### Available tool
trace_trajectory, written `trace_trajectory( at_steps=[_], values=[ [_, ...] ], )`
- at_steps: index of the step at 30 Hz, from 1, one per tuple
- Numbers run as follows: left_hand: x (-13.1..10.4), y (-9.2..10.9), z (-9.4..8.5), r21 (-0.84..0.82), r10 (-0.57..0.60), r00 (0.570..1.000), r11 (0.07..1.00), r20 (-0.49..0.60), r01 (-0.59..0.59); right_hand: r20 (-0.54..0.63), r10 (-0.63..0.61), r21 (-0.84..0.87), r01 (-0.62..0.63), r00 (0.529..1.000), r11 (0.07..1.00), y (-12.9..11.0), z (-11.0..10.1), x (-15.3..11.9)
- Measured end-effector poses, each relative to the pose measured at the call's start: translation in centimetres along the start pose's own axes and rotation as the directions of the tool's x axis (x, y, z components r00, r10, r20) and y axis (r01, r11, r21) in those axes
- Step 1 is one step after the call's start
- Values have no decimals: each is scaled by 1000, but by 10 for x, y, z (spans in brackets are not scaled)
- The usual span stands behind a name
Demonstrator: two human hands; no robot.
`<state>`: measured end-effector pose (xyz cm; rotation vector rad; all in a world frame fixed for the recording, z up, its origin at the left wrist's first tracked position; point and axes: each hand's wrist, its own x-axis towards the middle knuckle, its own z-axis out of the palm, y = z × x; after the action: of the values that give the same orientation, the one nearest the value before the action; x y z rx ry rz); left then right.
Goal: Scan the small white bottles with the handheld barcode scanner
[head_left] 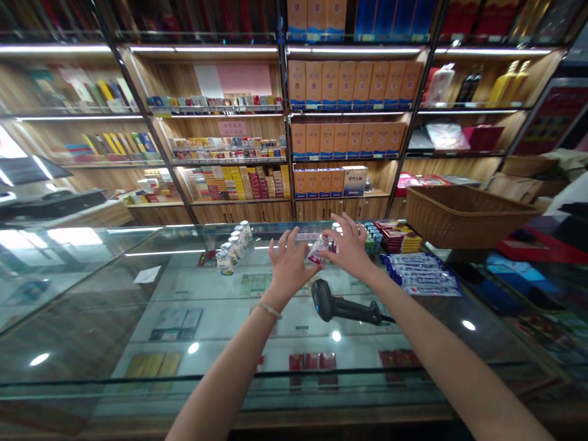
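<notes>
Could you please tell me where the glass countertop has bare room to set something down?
The glass countertop looks bare between the white paper and left forearm, and between the black scanner and the near edge. It is crowded at right, around the blue-and-white packets and wicker basket.

One small pink-and-white item [316, 250] is being held at the fingers [291, 242]. One barcode scanner [349, 309] is lying just below them on the counter [220, 300]; three red packs [312, 362] are lying inside it, farther below. One large wicker basket [459, 225] is standing to their right. Beyond the fingers, eight orange boxes [345, 84] are lining each of two shelves [353, 113]; four, plus one paler box [354, 181], are lining a lower one.
</notes>
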<state>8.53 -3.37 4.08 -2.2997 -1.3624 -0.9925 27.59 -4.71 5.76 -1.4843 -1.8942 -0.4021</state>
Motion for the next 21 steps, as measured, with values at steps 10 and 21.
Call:
trace_trajectory(
  at_steps=[10, 21],
  values=[
    [-7, 7, 15, -11, 35, 996, 999, -87, -36, -86, 118, 89, -110, 989, 990, 10, 7, -20],
    [-17, -13, 3, 50, 119, 991, 992, -52, -117, -69, -175, -198, 159, 982, 967, 26, 0, -42]
  ],
)
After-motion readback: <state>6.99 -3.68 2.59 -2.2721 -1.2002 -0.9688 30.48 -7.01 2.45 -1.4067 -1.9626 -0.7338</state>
